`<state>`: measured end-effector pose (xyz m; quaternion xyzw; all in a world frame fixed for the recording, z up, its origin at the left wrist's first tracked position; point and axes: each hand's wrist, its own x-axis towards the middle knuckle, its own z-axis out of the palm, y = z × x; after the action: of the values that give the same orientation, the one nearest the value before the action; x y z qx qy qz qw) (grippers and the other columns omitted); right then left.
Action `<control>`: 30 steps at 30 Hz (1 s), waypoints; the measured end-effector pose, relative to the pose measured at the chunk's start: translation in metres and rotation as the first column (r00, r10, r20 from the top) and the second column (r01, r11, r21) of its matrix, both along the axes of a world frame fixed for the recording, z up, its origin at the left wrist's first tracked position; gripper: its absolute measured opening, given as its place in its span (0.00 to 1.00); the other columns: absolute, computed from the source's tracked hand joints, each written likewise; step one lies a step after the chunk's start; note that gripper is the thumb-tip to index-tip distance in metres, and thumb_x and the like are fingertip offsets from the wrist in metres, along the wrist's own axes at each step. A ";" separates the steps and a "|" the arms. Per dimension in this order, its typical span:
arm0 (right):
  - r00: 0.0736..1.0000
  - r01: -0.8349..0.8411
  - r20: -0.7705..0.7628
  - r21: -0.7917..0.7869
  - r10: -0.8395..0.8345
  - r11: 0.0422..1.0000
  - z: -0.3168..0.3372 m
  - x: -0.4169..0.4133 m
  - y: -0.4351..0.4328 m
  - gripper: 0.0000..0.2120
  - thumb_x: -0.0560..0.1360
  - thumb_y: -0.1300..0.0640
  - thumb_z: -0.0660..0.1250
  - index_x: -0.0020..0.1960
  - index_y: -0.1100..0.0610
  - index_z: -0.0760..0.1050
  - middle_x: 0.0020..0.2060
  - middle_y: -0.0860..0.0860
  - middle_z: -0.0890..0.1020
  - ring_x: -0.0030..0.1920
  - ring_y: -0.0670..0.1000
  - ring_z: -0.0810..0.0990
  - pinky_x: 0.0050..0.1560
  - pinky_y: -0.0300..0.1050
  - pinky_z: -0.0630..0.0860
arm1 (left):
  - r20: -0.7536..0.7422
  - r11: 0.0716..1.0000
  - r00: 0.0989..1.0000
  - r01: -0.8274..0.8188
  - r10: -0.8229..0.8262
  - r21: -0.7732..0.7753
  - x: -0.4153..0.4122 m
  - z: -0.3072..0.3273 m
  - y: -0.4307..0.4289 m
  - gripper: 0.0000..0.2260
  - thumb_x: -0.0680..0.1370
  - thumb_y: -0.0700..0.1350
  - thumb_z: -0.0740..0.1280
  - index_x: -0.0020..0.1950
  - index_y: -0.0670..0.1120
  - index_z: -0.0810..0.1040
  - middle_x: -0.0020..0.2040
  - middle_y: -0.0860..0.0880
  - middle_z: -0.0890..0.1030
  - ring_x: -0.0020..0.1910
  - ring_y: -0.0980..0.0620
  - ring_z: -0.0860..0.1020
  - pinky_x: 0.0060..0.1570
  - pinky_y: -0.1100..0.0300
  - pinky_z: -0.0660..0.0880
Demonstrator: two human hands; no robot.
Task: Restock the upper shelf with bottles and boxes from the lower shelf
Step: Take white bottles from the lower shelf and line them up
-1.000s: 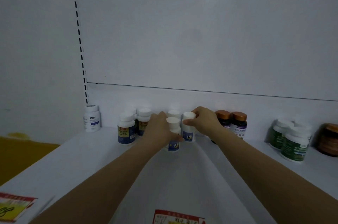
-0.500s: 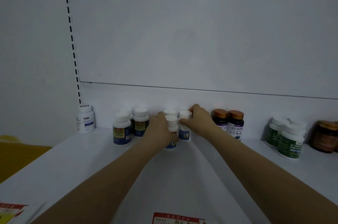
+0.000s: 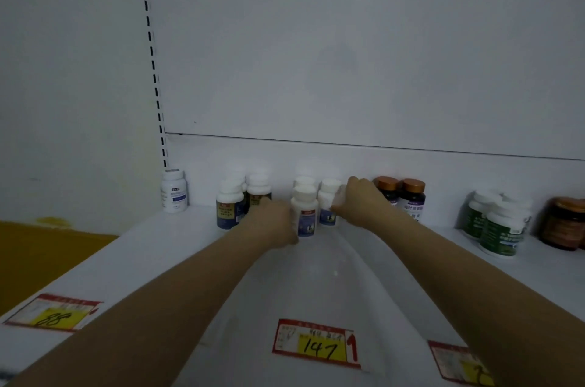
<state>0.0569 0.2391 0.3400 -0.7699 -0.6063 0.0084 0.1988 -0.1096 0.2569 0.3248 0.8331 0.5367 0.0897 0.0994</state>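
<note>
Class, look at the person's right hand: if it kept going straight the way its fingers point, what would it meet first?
The right hand points left and toward the back, already at the white bottle with the blue label. It would push that bottle first, probably; depth is unclear.

A shop, most likely a pharmacy or health-goods store, is showing here. A white metal shelf (image 3: 316, 276) is carrying supplement bottles in small groups: white-capped ones (image 3: 305, 212) at the centre, brown-capped ones (image 3: 411, 196) just right of them, green-labelled ones (image 3: 500, 228) at the right edge. Red-and-yellow price tags (image 3: 316, 344) with handwritten numbers are lining the shelf's front edge along the bottom of the frame. A slotted upright (image 3: 152, 54) is running up the white back panel at upper left.
</note>
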 end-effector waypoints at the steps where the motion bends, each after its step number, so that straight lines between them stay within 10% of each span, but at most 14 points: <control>1: 1.000 -0.009 0.017 -0.017 0.010 1.000 0.001 -0.002 -0.008 0.23 0.75 0.52 0.66 0.63 0.63 0.65 0.59 0.60 0.72 0.56 0.57 0.74 0.45 0.42 0.68 | -0.012 1.000 1.000 0.003 -0.003 0.003 -0.005 0.001 -0.005 0.21 0.74 0.51 0.69 0.62 0.42 0.69 0.60 0.42 0.73 0.55 0.46 0.74 0.45 0.60 0.70; 10: 0.980 -0.051 0.189 -0.057 0.061 0.997 0.016 -0.030 -0.120 0.22 0.76 0.49 0.64 0.66 0.58 0.68 0.59 0.59 0.75 0.56 0.57 0.76 0.55 0.47 0.74 | -0.065 0.981 0.989 0.138 -0.130 0.134 -0.032 0.018 -0.084 0.27 0.74 0.58 0.66 0.66 0.42 0.71 0.63 0.41 0.73 0.57 0.46 0.75 0.49 0.57 0.73; 30: 0.872 0.488 0.137 -0.167 -0.470 0.857 -0.051 0.024 -0.483 0.22 0.76 0.45 0.63 0.66 0.54 0.68 0.62 0.59 0.70 0.59 0.60 0.72 0.58 0.51 0.72 | 0.123 0.768 0.759 0.631 -0.640 0.106 0.063 -0.049 -0.359 0.20 0.74 0.53 0.67 0.62 0.45 0.74 0.60 0.44 0.74 0.58 0.45 0.73 0.54 0.53 0.73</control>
<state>0.0805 -0.2439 0.2888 -0.9118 -0.4004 -0.0169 0.0898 -0.0468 -0.1023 0.2754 0.9589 0.2105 0.1291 0.1401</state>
